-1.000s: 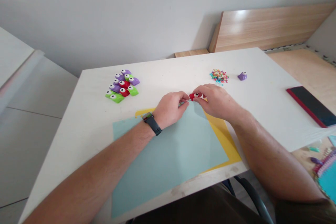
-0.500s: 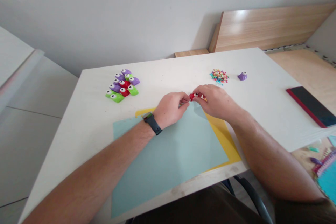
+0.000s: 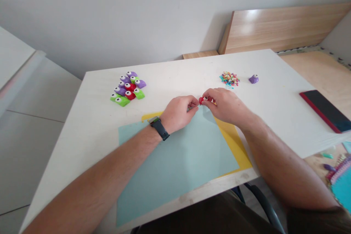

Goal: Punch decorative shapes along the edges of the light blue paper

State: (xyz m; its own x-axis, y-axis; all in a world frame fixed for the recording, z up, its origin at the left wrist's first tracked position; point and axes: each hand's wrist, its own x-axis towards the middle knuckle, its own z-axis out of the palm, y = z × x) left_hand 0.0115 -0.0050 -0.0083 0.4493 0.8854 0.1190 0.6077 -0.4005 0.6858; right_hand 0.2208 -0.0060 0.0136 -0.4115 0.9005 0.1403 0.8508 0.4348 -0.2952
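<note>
Red figure [image 3: 201, 101] is pinched in the right hand [image 3: 226, 105] at the far edge of the blue sheet [image 3: 175, 164]; the left hand [image 3: 178, 114], fingertips together (holding what, I cannot tell), is just beside it.

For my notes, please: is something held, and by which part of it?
The right hand pinches the small red figure at its eyed end; for the left hand, I cannot tell.

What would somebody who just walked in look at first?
Probably the bunch of purple, green and red googly-eyed figures on the far left of the white table. Next, the little red figure between the two hands, and the heap of colourful bits just beyond.
</note>
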